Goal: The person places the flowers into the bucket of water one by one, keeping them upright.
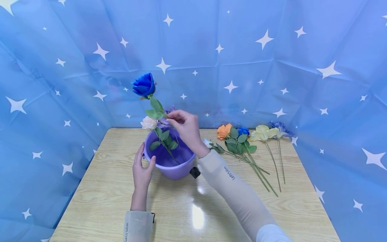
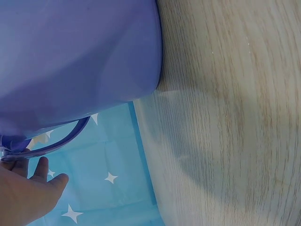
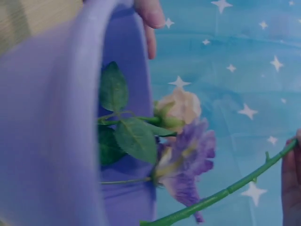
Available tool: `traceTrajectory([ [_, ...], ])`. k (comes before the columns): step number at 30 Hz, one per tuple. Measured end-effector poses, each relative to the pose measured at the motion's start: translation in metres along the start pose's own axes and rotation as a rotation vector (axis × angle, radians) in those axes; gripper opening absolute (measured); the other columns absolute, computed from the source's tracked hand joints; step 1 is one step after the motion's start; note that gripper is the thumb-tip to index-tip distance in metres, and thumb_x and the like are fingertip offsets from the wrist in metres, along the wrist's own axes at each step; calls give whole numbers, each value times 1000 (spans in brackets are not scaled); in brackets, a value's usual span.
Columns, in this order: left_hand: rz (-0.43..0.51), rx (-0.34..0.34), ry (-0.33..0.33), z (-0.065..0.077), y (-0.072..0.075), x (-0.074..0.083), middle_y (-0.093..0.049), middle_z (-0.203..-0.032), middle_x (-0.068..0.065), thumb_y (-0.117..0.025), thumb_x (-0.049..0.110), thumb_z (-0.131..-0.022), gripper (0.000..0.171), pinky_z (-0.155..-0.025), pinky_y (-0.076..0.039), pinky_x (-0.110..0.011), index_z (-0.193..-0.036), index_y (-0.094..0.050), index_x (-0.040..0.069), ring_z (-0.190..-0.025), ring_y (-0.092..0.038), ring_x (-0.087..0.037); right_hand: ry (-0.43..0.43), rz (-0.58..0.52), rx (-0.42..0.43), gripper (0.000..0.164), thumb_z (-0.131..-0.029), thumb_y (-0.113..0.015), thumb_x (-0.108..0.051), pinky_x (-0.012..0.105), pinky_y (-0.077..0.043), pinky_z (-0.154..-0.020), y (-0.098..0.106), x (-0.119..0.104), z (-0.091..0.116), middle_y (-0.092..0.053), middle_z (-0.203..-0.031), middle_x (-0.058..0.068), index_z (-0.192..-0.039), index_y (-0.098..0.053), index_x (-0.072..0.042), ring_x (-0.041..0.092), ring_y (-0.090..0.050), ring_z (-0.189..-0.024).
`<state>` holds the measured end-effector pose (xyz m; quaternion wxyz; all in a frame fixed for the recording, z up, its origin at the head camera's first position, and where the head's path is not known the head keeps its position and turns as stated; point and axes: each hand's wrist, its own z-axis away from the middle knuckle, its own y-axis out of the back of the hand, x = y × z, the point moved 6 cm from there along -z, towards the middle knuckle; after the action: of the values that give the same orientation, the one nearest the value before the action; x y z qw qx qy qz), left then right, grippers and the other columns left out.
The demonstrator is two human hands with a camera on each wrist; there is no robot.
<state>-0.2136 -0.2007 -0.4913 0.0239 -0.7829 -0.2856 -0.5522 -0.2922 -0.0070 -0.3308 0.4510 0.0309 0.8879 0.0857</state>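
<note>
My right hand (image 1: 188, 129) pinches the stem of a blue rose (image 1: 144, 85) above the purple bucket (image 1: 175, 172), with the bloom up and tilted left. In the right wrist view, the green thorny stem (image 3: 216, 196) slants past the bucket's mouth. My left hand (image 1: 142, 173) rests at the bucket's left rim, its fingers extended along the outside; in the left wrist view, its fingertips are near the bucket's handle (image 2: 61, 142). Inside the bucket lean a pale pink rose (image 1: 149, 123) with green leaves and a purple flower (image 3: 188, 160).
To the right on the wooden table (image 1: 99, 201) lie an orange rose (image 1: 224, 131), another blue rose (image 1: 243, 131), a white rosebud (image 1: 208, 143), a pale yellow flower (image 1: 263, 133) and a blue-violet flower (image 1: 281, 126). A star-patterned blue cloth (image 1: 193, 40) hangs behind and at both sides.
</note>
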Motion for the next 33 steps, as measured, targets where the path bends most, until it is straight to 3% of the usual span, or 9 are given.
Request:
traceTrajectory([
  [7,-10,3,1,0,-1,1,-47,-154,-11,-71,13,-89,65,-119,-37,-48,-149,-46,13,-141,-47,-29,-26,-4,-32,8,-87,-75,-8,23,-62,-72,-6,31,12,-77,-89,13,-93,-76,-3,21,-73,-80],
  [12,-12,-1,-1,0,-2,1,-47,-154,-11,-71,13,-89,66,-118,-38,-48,-150,-46,13,-141,-46,-29,-56,-16,-51,8,-86,-75,-5,23,-62,-70,-9,47,24,-77,-89,13,-94,-75,-2,22,-73,-79],
  [19,-6,-1,9,1,-3,1,-47,-154,-11,-71,12,-89,66,-118,-38,-49,-150,-46,14,-141,-46,-29,-91,63,-74,7,-85,-76,-5,19,-60,-69,-14,69,38,-77,-89,9,-92,-76,-5,18,-74,-78],
  [27,-25,9,-5,1,-2,1,-48,-153,-13,-71,13,-89,66,-116,-39,-50,-150,-46,13,-140,-47,-31,-99,127,-119,9,-84,-77,-9,18,-60,-68,-18,77,42,-78,-90,9,-93,-75,-6,18,-74,-77],
  [33,-106,51,-26,2,3,5,-52,-148,-17,-72,18,-88,63,-117,-39,-51,-146,-50,8,-137,-50,-35,-143,163,-192,8,-85,-77,-10,16,-58,-68,-23,79,43,-78,-90,8,-93,-75,-7,17,-74,-77],
])
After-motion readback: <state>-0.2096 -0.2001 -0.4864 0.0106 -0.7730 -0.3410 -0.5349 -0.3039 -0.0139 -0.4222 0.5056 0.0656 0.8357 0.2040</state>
